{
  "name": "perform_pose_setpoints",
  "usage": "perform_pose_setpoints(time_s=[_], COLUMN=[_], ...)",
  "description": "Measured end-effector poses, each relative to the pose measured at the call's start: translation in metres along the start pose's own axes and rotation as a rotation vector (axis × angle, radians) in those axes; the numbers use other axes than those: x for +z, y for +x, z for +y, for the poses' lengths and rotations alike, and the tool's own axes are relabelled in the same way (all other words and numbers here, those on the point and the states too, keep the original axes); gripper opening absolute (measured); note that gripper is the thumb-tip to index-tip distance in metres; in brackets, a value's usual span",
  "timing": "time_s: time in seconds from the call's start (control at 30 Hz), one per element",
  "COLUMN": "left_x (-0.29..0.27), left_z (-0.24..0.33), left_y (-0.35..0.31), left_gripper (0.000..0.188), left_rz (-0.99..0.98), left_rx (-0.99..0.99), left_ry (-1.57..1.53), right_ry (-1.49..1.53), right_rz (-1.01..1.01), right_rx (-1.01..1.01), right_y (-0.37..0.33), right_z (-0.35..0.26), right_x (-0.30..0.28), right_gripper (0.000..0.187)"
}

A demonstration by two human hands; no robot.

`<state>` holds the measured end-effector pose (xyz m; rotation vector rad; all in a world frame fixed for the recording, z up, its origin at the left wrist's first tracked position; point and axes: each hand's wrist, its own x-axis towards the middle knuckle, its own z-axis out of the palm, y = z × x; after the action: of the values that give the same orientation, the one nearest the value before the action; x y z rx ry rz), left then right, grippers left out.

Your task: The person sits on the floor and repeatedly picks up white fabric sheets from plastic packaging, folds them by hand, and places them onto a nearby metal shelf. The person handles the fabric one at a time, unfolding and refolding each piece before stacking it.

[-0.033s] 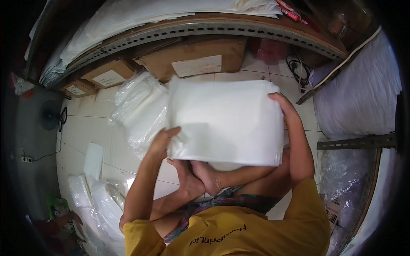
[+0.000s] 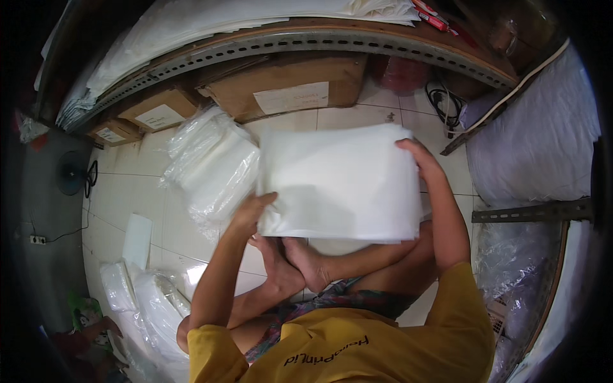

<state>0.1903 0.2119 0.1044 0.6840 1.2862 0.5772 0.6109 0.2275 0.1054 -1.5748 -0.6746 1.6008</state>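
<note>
Broadly, a pale tiled floor (image 2: pixel 128 191) spreads beneath a person sitting with bare legs bent. Across the far side runs a shelf (image 2: pixel 306 43) with a perforated metal edge, loaded with loose white material (image 2: pixel 217 22). At the right stands a bulky white bundle (image 2: pixel 530 134). The person wears a yellow shirt (image 2: pixel 383 332). Under the shelf sits a large cardboard box (image 2: pixel 348 83), with two smaller boxes to its left. In the middle, a stack of white sheets (image 2: pixel 345 179), slightly blurred, is held in front of the person, just above the bare feet (image 2: pixel 290 268). Beside its left edge lies a clear-wrapped white pile (image 2: pixel 217 159). The left hand (image 2: pixel 251 214) pinches the stack's near left corner, thumb on top; the right hand (image 2: pixel 418 156) grips its far right corner. White paper labels (image 2: pixel 292 97) mark the boxes, their print faint and small. Smallest is the shirt's dark lettering (image 2: pixel 325 351), one line across the front.
</note>
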Motion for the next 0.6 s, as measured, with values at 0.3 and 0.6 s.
perform_pose_setpoints(time_s=[0.3,0.6], left_x=[0.026,0.005], left_z=[-0.03,-0.076], left_y=[0.095,0.147], left_gripper=[0.068,0.05], left_rz=[-0.037,0.049], left_rx=[-0.219,0.107], left_ry=[0.387,0.515], right_ry=[-0.355,-0.627], right_rz=[0.208,0.325], right_rx=[0.062,0.057], right_y=[0.064,0.079], right_z=[0.065,0.08], right_x=[-0.007,-0.001], right_gripper=[0.121,0.1])
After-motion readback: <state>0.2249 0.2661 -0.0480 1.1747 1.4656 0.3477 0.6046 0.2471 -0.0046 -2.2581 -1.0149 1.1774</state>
